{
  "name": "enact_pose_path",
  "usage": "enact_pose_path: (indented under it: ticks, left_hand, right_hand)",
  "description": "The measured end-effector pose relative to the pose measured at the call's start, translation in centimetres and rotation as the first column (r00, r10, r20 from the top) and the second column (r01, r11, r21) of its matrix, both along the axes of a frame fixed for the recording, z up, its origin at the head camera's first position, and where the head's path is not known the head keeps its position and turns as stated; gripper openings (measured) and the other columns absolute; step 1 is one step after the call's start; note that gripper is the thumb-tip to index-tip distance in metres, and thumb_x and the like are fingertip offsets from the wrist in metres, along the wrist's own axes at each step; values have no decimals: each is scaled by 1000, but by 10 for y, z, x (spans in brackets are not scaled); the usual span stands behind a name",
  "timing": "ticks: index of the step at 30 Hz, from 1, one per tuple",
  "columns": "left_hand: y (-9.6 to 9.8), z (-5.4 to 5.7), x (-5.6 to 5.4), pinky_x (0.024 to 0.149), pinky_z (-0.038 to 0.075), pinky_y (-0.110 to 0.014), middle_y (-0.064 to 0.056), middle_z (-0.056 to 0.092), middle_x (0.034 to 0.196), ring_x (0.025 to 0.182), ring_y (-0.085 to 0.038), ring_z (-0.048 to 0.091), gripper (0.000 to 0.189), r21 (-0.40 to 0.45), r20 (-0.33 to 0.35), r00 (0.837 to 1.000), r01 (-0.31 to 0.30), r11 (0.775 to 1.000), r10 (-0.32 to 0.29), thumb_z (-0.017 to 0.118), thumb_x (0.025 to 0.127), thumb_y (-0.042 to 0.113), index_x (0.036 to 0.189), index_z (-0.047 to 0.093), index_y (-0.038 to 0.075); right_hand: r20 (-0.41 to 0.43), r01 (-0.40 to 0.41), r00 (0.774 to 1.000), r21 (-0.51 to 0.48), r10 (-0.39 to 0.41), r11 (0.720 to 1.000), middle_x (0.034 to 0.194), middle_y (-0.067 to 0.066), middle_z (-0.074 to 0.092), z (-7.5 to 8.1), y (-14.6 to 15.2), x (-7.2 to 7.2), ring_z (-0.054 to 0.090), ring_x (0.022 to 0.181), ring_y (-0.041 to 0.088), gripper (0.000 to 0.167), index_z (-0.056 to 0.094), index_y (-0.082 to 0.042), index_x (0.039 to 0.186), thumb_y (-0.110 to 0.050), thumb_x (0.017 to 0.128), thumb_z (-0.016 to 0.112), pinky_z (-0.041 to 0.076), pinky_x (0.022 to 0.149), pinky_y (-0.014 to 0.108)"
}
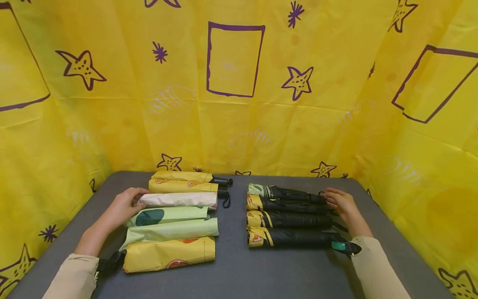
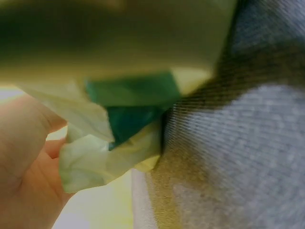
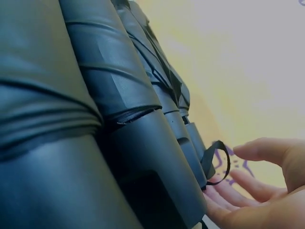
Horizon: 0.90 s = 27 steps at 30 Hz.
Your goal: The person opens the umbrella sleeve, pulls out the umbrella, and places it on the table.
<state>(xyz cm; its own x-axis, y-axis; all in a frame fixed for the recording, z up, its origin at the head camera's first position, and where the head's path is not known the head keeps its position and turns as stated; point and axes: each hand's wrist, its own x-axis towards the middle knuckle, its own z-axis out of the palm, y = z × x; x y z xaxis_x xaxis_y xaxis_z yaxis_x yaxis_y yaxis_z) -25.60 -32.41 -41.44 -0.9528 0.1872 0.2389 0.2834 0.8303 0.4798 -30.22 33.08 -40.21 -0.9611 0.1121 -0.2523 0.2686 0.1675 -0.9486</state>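
Observation:
In the head view, a left row holds folded umbrellas in fabric covers. My left hand (image 1: 123,207) is at the left end of the cream one (image 1: 179,200), thumb and fingers relaxed about that end. Nearer me lie two pale green ones (image 1: 175,214) and a yellow one with fruit prints (image 1: 171,254); two yellow ones (image 1: 183,177) with black handles lie beyond. In the right row, several folded black umbrellas (image 1: 295,220) lie side by side. My right hand (image 1: 341,203) is by the farthest umbrella's handle end, fingers loosely extended beside its wrist loop (image 3: 224,164).
Both rows lie on a dark grey table (image 1: 231,274), with a strip of tabletop between them. Yellow patterned cloth (image 1: 239,124) hangs behind and on both sides. A black strap with a green patch (image 1: 340,246) is at my right wrist.

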Motion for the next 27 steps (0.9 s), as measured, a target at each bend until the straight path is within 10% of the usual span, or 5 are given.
enact_pose_path:
  ticks: [11,16,19,27]
  left_hand:
    - [2,16,-4,93,46,-58,-29,56,125,115,-47,54,47,25,-13,1000,-2,1000,3,67,92,19,129,54,-6]
    - [4,20,-13,99,37,-63,-31,51,132,123,-50,45,50,3,-30,999,-12,1000,12,63,96,24,132,51,-8]
    - [4,22,-20,101,34,-64,-33,47,135,126,-51,42,52,-4,-25,1000,-8,1000,8,62,96,21,135,47,-10]
    - [5,33,-31,103,32,-67,-35,36,145,132,-54,34,61,-23,72,997,9,1000,-8,57,99,24,145,35,-10]
  right_hand:
    - [-57,30,998,9,-29,1000,85,-31,59,4,-13,-2,60,88,-11,67,28,-1,152,-32,99,55,47,96,23]
    - [-75,41,997,72,-36,997,126,-5,63,7,-26,-3,52,127,19,68,30,-4,152,-38,99,55,24,120,47]
    - [-101,52,994,80,-43,995,156,18,34,8,-35,-5,30,144,37,66,29,-2,152,-35,100,53,12,122,56]
    - [-166,62,985,47,-53,997,162,18,18,15,-61,-10,13,151,37,62,35,0,149,-30,99,56,9,123,54]
